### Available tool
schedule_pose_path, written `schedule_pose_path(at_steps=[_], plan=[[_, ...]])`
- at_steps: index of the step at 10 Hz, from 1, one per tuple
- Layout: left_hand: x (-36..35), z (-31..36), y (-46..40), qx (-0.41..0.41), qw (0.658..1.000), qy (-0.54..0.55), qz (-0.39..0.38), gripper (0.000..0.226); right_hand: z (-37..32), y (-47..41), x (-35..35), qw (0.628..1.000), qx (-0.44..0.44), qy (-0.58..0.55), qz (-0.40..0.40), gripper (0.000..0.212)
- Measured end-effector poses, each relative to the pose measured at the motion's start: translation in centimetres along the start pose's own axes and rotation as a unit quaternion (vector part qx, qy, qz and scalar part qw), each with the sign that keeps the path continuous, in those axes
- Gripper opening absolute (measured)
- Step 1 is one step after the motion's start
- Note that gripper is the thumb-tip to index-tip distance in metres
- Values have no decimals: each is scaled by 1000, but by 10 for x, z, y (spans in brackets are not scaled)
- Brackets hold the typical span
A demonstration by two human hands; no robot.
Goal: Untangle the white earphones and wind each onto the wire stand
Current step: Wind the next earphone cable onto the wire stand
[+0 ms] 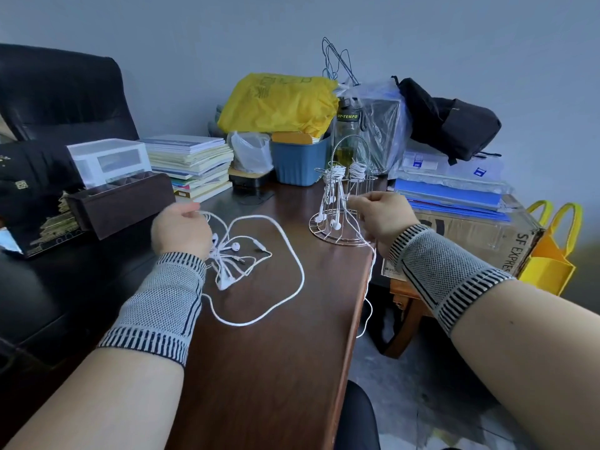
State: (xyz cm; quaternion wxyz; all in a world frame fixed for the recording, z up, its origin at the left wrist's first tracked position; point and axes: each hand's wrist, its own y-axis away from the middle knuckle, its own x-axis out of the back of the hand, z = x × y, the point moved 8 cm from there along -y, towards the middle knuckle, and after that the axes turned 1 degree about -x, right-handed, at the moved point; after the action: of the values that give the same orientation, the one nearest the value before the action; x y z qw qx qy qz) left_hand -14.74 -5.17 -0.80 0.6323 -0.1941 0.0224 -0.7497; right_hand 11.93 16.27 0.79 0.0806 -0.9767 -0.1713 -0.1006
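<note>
Both hands pinch white earphones (233,251) cord — left hand (181,228) mid-frame, right hand (383,216) beside the wire stand (341,203).

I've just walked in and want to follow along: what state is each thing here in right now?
left hand: pinching a white cord.
right hand: pinching a cord beside the stand.
tangled earphones: knotted, lying on the table.
long loop of cord: slack on the table.
wire stand: upright, two earphones wound on it, buds dangling.
</note>
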Motion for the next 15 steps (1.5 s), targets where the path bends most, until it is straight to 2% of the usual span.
schedule_pose_path(at_steps=[1,2,3,4,5,6,7,8,9,10,11,12,13,14,15], plan=[[-12,17,16,-48,991,-119,-44,35,-10,3,-5,992,-10,-106,-64,17],[-29,60,49,-177,974,-106,-89,38,-20,9,-8,983,-16,-148,-108,18],[-59,86,83,-186,956,33,-226,41,-24,13,-6,979,-22,-146,-138,17],[-88,106,108,-147,902,130,-384,30,-31,16,2,982,-12,-113,-151,12],[-106,120,123,-190,870,34,-454,14,-35,16,14,986,5,-82,-144,12],[-108,127,116,-170,890,55,-418,27,-35,15,33,991,19,-60,-115,18],[-111,121,100,-134,913,83,-376,27,-27,14,63,998,7,-24,-53,25],[-117,114,92,-136,930,91,-329,29,-16,12,99,999,-4,33,39,32],[-112,107,73,-64,962,138,-226,30,-1,9,126,994,-17,51,93,30],[-105,95,55,16,974,151,-166,31,13,5,148,986,-43,58,148,23],[-109,86,35,39,981,130,-140,37,11,4,173,968,-44,80,233,34],[-119,90,75,99,943,170,-269,32,10,1,177,961,-33,102,255,42],[-148,90,135,56,847,1,-528,40,14,-4,166,974,0,1,226,29],[-162,79,142,5,823,-154,-547,31,12,-3,152,971,-8,-152,181,14],[-166,87,113,19,907,-57,-417,17,0,-6,149,956,-6,-241,169,19]])
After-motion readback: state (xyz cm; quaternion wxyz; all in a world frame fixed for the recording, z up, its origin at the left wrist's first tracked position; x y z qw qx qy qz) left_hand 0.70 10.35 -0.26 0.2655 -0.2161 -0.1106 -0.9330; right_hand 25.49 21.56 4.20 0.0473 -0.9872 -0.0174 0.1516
